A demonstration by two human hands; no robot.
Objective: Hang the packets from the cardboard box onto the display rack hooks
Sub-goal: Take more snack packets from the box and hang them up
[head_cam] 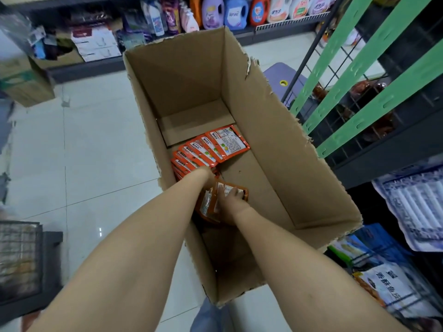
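Note:
A tall open cardboard box (275, 144) stands on the floor in front of me. A fanned row of orange packets (211, 149) lies on its bottom along the left wall. Both my arms reach down into the box. My left hand (203, 174) rests on the near end of the row, its fingers hidden behind packets. My right hand (233, 204) grips a small bunch of orange packets (211, 204) held upright near the box's left wall. The display rack (374, 92) with green strips stands to the right of the box.
A wire rack at the right holds dark snack bags (374, 125); lower shelves carry blue and white packets (393, 283). Detergent bottles (235, 13) line a far shelf. More cartons (26, 80) sit at the left, a wire basket (19, 257) at the near left. Tiled floor lies between.

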